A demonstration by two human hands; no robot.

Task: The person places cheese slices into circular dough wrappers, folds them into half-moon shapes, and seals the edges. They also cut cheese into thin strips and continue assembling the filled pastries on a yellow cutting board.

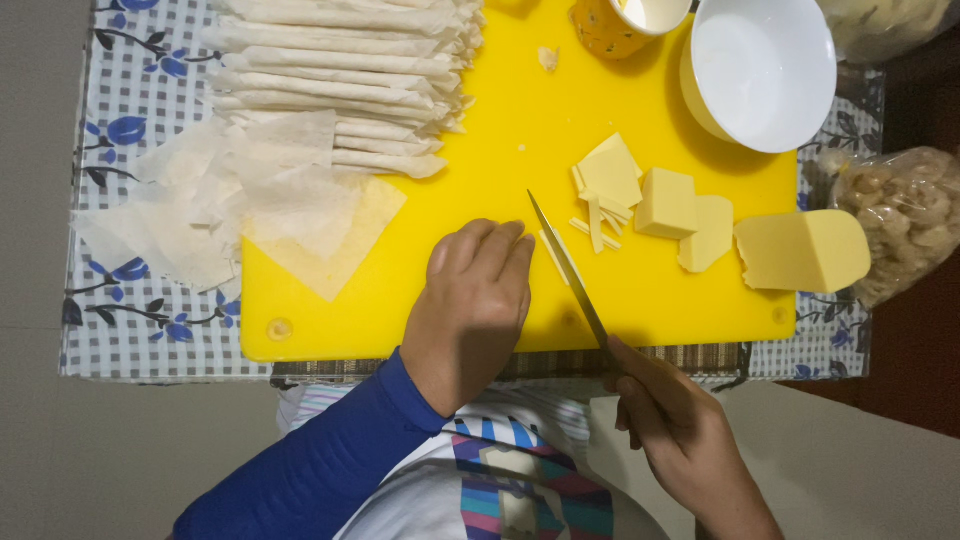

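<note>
My left hand (470, 310) rests on the yellow cutting board (520, 130), fingers curled, fingertips close to a thin cheese strip (553, 258) beside the knife blade. My right hand (680, 435) grips the handle of a knife (570, 270), whose blade points up and left over the board. To the right of the blade lie cheese slices and thin strips (605, 190), a small cheese block (667, 203) and a larger cheese wedge (803, 250) at the board's right edge.
Rolled pastry sticks (345, 80) are stacked at the board's top left, with loose pastry sheets (240, 200) beside them. A white bowl (760, 70) and a patterned cup (625, 22) stand at the top right. A bag of nuts (905, 215) lies far right on the checked tablecloth (130, 110).
</note>
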